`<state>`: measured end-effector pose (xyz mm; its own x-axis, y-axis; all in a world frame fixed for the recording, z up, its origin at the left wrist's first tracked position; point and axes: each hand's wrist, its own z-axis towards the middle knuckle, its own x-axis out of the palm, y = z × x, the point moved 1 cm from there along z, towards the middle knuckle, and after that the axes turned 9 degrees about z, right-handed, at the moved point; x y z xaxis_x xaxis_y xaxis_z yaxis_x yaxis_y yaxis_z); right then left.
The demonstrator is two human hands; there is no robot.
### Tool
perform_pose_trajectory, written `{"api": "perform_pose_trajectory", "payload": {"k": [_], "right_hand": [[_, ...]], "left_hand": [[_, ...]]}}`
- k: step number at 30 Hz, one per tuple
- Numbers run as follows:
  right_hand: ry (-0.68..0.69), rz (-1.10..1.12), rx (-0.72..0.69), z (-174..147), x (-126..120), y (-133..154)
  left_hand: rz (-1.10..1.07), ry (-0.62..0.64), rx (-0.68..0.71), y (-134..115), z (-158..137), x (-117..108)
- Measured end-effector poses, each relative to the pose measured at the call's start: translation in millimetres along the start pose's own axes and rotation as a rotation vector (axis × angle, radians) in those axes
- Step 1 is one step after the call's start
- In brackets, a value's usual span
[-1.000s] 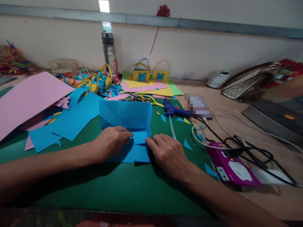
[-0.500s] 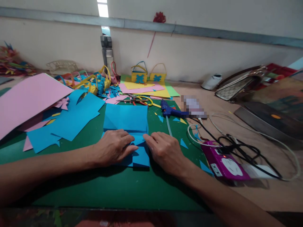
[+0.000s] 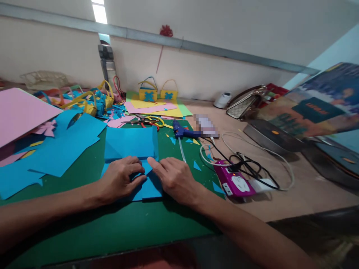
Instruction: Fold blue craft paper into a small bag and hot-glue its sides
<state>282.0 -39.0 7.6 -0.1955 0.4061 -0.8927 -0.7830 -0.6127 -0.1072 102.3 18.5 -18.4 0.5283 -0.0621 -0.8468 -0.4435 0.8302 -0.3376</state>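
Note:
A folded blue paper lies on the green cutting mat, its upper panel standing up a little and its lower part creased into flaps. My left hand rests on the left of the lower part, fingers curled and thumb near the middle. On the right side, my right hand presses its thumb onto the fold line, with the other fingers curled at the paper's edge. Both hands are closed on the paper; the undersides of the fingers are hidden. Just beyond lies a blue glue gun with a glue stick in it.
Loose blue sheets and a large pink sheet lie left. Scissors and two small yellow paper bags are beyond. A purple power strip with tangled cables sits right, near a phone and a handbag.
The view has swung to the right, so things appear shifted left. My right thumb has moved slightly along the fold, and both hands stay on the blue paper.

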Motion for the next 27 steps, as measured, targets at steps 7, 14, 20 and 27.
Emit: {"api": "perform_pose_trajectory", "payload": {"k": [7,14,20,27], "right_hand": [[-0.163,0.063,0.081,-0.7,-18.8,-14.4],[0.37,-0.326,0.586,35.0,-29.0,-83.2],[0.615,-0.325,0.683,40.3,-2.0,-117.3],[0.603,-0.337,0.707,34.0,8.1,-133.8]], "left_hand": [[0.058,0.01,0.02,-0.5,-0.3,-0.1],[0.071,0.021,0.019,0.3,-0.1,-1.3],[0.082,0.034,0.028,2.0,-0.1,0.7],[0.096,0.035,0.018,1.6,0.6,1.2]]}}
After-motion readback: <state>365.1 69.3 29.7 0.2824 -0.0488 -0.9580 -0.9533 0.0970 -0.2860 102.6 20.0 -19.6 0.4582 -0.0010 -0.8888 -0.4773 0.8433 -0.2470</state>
